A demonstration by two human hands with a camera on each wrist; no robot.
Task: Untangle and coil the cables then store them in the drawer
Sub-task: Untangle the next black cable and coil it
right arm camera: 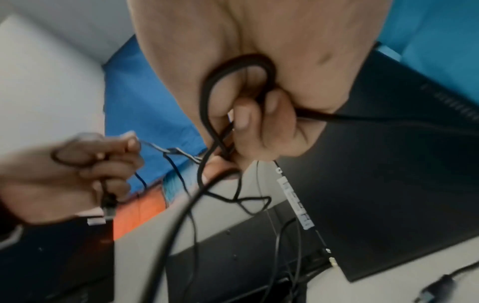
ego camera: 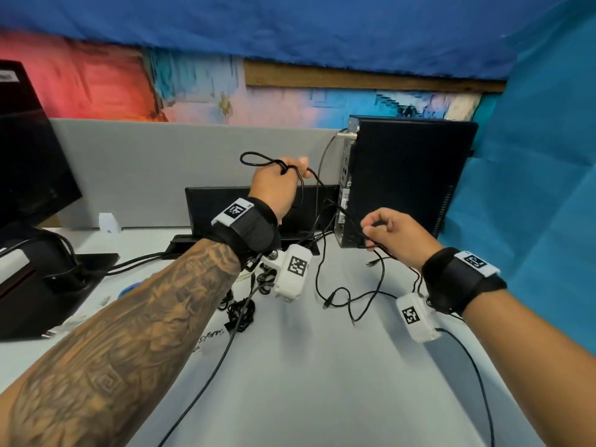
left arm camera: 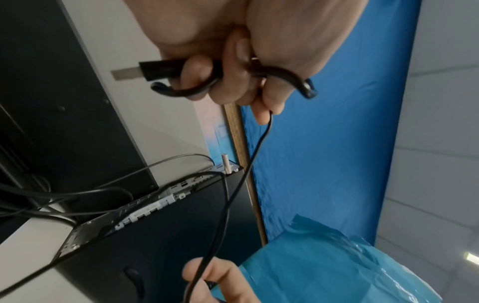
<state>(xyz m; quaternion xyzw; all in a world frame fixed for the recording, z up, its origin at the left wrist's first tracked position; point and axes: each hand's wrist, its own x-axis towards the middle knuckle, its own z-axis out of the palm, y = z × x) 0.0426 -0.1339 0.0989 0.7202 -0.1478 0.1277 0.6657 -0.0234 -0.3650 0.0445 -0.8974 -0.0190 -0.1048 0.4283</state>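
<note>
My left hand (ego camera: 277, 185) is raised over the desk and grips a thin black cable (left arm camera: 260, 143), with a small loop sticking out to its left. In the left wrist view the fingers (left arm camera: 230, 86) curl round the cable just behind its USB plug (left arm camera: 155, 70). My right hand (ego camera: 390, 233), lower and to the right, holds a loop of the same cable (right arm camera: 204, 98) in its curled fingers (right arm camera: 259, 123). Slack hangs from both hands to the desk, ending in a plug (ego camera: 327, 302). A dark tangle of cables (ego camera: 240, 312) lies under my left wrist. No drawer is in view.
A black computer tower (ego camera: 406, 182) stands at the back right with cables plugged into it. A monitor (ego camera: 29, 150) and a black device (ego camera: 38, 285) sit at the left. A grey partition (ego camera: 161, 162) closes the back; a blue sheet (ego camera: 532, 188) hangs on the right. The white desk (ego camera: 322, 382) stretches toward me.
</note>
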